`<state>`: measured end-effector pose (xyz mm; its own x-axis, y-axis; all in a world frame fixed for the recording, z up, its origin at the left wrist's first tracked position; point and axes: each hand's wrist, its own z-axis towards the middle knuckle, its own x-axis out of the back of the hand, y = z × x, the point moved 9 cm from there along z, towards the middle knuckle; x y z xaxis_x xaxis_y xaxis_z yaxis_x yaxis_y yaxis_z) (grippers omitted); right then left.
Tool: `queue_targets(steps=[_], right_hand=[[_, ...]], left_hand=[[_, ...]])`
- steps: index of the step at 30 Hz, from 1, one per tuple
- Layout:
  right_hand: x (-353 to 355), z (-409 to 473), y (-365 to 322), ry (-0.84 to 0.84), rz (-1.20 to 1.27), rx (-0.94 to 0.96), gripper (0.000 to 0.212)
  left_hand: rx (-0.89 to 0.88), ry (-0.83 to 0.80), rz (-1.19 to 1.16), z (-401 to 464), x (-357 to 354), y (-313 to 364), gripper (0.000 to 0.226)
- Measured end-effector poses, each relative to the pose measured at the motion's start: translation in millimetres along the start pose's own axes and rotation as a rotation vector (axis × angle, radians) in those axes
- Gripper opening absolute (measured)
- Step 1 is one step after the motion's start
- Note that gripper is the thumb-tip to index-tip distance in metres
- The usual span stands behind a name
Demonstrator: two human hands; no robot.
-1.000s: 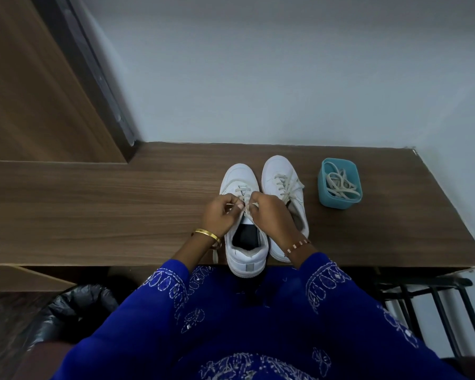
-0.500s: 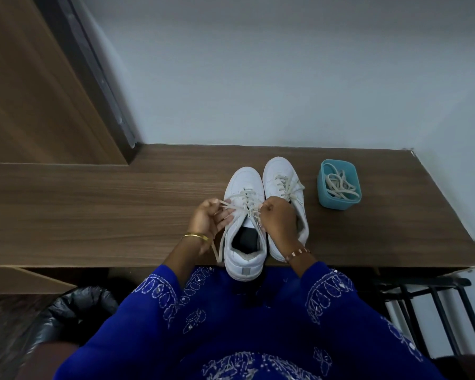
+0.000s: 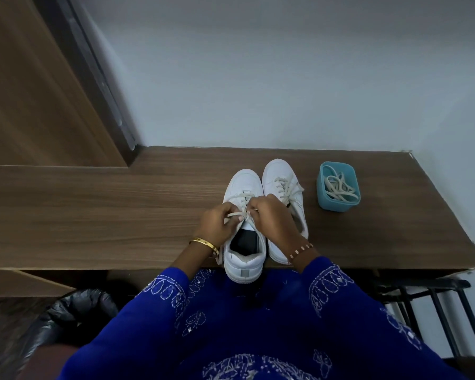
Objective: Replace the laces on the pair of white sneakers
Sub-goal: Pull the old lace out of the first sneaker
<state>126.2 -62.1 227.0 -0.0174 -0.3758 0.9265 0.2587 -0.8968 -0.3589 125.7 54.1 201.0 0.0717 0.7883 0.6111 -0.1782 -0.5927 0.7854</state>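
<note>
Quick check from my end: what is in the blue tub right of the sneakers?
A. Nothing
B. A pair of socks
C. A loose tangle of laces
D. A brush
C: the blue tub beside the right-hand sneaker holds a loose tangle of pale laces.

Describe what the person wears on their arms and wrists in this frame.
Both arms wear royal-blue sleeves with white embroidered looping motifs near the cuffs. The left hand has a plain gold bangle at the wrist; the right hand has a thin bracelet of brown and white beads. No gloves show.
</note>
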Motion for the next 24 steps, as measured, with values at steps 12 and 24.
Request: queue_targets(steps=[12, 24], right_hand=[[4, -8, 32, 0.196, 0.782, -0.495, 0.017], [-1, -4, 8, 0.031, 0.022, 0.022, 0.019]], left_hand=[[0.020, -0.050, 0.013, -4, -1, -1, 0.031], [0.250, -0.054, -0.465, -2, -1, -7, 0.030]])
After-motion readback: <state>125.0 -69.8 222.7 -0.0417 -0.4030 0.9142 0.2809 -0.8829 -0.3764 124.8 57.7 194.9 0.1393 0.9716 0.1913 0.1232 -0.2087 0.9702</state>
